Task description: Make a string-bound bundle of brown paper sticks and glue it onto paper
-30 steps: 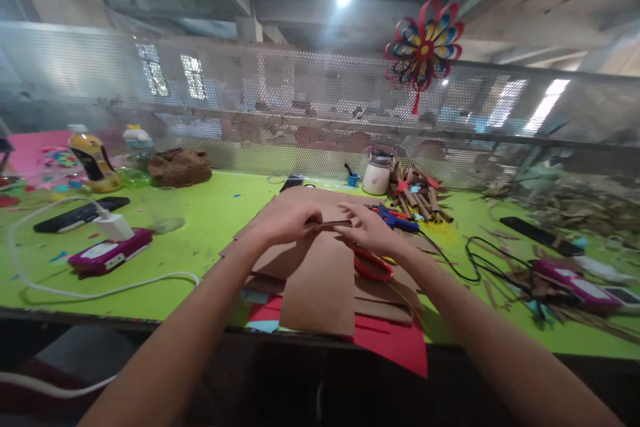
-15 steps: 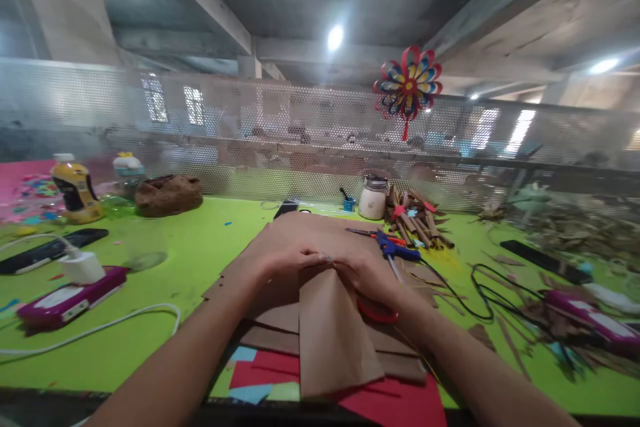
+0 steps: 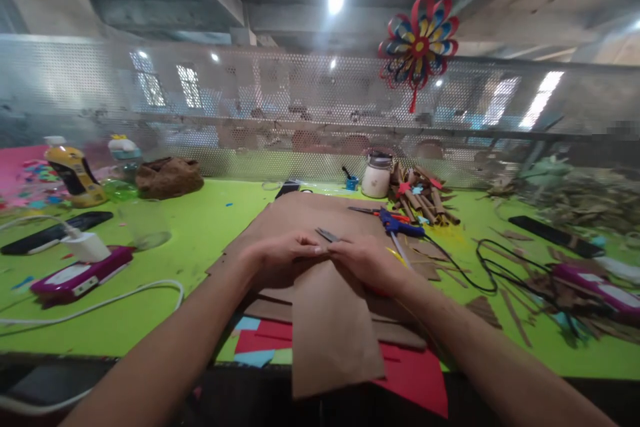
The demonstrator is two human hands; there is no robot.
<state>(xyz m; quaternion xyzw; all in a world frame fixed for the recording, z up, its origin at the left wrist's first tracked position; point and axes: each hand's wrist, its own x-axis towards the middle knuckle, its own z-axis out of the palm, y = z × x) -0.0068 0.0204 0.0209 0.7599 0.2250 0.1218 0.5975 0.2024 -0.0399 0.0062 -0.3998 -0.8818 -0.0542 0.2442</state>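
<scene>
A sheet of brown paper (image 3: 334,340) hangs toward me from between my hands, its lower end past the table edge. My left hand (image 3: 285,248) pinches its top edge between thumb and fingers. My right hand (image 3: 369,260) is closed beside it, its fingertips at the same edge. Scissors (image 3: 327,235) sit in my right hand: the blades stick out beyond the fingertips, and a bit of red handle shows under the palm. Below the hands lie a larger brown sheet (image 3: 300,213), brown strips, and red paper (image 3: 417,373).
A blue glue gun (image 3: 400,223) and other scissors (image 3: 365,211) lie beyond my right hand. Farther back stand a white jar (image 3: 377,177) and rolled brown pieces (image 3: 430,197). Purple power strips (image 3: 83,273) flank the work, with cables. A yellow bottle (image 3: 75,173) stands far left.
The scissor blades now show plainly beyond my fingertips. The brown paper has flattened out and hangs lower over the table edge. The whole view has tilted slightly downward.
</scene>
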